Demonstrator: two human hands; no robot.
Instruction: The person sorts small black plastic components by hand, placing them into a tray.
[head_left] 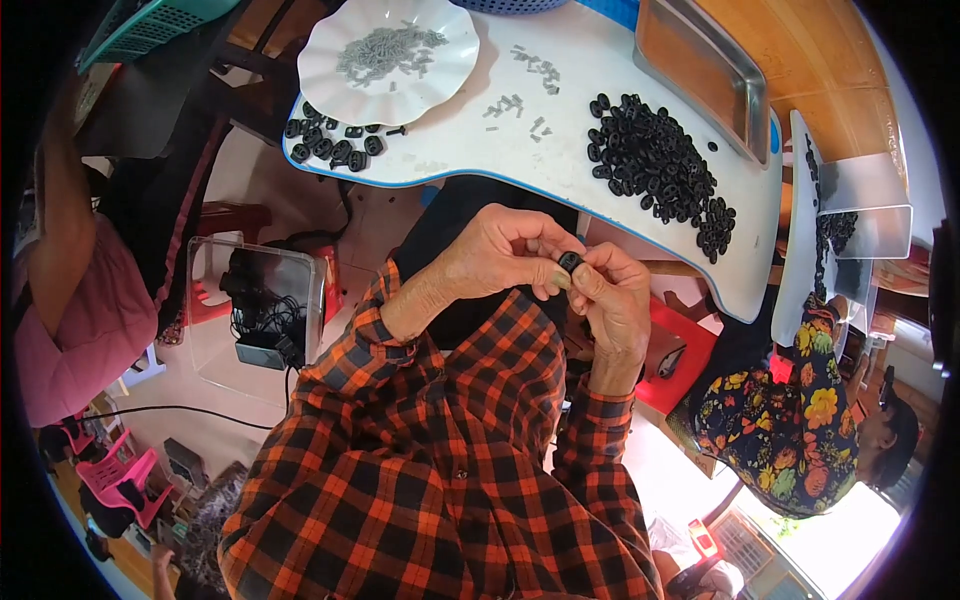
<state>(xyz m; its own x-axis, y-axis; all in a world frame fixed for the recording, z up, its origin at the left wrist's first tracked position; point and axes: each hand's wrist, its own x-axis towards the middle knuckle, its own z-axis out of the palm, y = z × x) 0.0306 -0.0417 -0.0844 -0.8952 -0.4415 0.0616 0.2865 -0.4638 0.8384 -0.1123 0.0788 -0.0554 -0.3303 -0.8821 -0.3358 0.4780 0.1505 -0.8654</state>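
Observation:
A small black plastic piece (570, 261), rounded and much like a cord lock part, is pinched between my two hands above my lap. My left hand (490, 255) grips it from the left with thumb and fingers closed. From the right, my right hand (615, 295) holds it between thumb and forefinger. Fingertips cover much of the piece. Beyond my hands, a heap of similar black pieces (655, 160) lies on the right of the white table (450, 150). Several larger black pieces (340, 152) lie at its left edge.
A scalloped white plate (325, 85) holds many short greyish pieces (390, 55); more lie loose on the table. A metal tray (745, 100) stands at the far right. A clear bin (205, 340) with cables is on my left. Other people sit on both sides.

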